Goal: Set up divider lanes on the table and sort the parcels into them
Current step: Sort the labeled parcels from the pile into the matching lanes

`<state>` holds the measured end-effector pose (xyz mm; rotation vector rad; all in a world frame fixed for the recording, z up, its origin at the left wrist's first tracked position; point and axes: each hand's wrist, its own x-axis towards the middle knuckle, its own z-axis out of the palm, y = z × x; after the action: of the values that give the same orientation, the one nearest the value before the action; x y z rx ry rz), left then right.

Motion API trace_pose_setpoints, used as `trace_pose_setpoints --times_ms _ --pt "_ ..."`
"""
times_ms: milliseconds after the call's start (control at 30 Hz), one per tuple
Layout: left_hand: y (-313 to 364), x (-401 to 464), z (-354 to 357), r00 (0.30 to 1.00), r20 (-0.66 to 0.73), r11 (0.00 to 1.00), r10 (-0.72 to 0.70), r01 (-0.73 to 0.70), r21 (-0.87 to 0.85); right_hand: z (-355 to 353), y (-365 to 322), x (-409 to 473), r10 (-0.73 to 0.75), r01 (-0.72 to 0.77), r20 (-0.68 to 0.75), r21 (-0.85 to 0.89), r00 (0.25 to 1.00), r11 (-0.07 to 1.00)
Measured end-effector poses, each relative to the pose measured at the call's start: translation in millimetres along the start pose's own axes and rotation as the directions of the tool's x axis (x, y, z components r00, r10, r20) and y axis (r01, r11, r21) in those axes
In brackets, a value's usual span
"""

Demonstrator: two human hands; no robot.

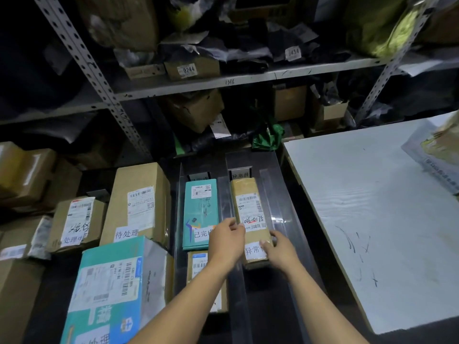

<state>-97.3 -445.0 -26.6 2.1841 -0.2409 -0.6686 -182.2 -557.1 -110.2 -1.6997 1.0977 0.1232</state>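
A long brown parcel [249,209] with a white label lies in the right lane between clear dividers [224,194]. My left hand [227,240] grips its left edge and my right hand [279,248] grips its near right end. In the lane to the left lie a teal parcel [200,209] and, nearer me, a small brown parcel [197,263] partly hidden under my left forearm. Further left on the dark table stand a tall brown box [139,202], a smaller brown box [77,223] and a teal-and-white box [116,289].
A white board [372,214] covers the table's right side, with a pale parcel [437,155] at its far right edge. Metal shelving [198,83] packed with boxes and bags rises behind. More brown boxes [22,175] are stacked at the far left.
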Motion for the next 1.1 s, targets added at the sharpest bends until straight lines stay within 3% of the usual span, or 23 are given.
trace_pose_setpoints --times_ms 567,767,933,1100 --pt "-21.3 18.7 -2.5 0.997 -0.004 0.997 -0.081 0.081 0.002 11.4 24.9 35.9 0.053 -0.055 0.082 0.027 0.995 0.998" --pt "-17.5 13.8 -14.2 0.998 0.008 0.998 -0.066 0.066 -0.016 9.0 10.4 20.8 0.078 -0.078 0.031 0.016 0.996 0.997" --pt "-9.9 9.5 -39.0 1.0 -0.021 0.999 -0.017 0.016 -0.04 4.6 -37.2 -6.0 -0.129 0.127 -0.077 -0.036 0.989 0.991" --pt "-1.2 2.4 -83.1 0.994 -0.095 0.991 0.05 -0.061 -0.119 13.0 -114.5 -45.4 -0.375 0.373 -0.105 -0.039 0.921 0.927"
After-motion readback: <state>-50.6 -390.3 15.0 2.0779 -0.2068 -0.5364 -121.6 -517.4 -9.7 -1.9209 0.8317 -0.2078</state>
